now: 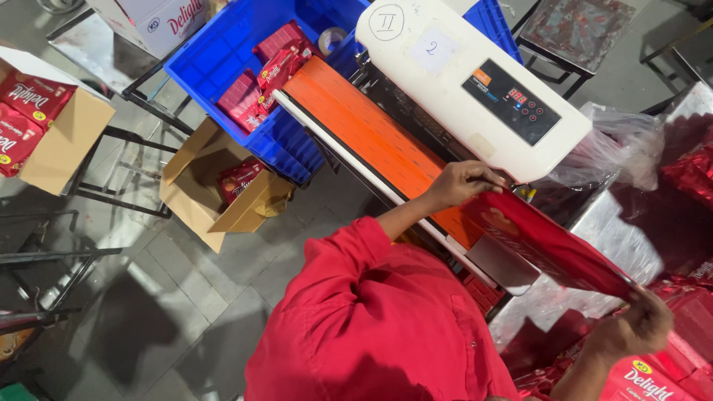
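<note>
pouch (549,245) is pinched at both ends by left hand (462,182) and right hand (631,330); it should be kept taut and level on the orange belt (371,137).

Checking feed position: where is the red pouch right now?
In the head view, the red pouch is right of centre, held between the left hand and right hand, at the orange conveyor belt under the white sealer housing.

We see bright overhead light, with glare off the white machine housing (475,67) and the clear plastic bag (624,148). The tiled floor (148,297) lies dimmer, crossed by soft shadows. Edges look slightly stretched; focus stays fairly sharp.
</note>
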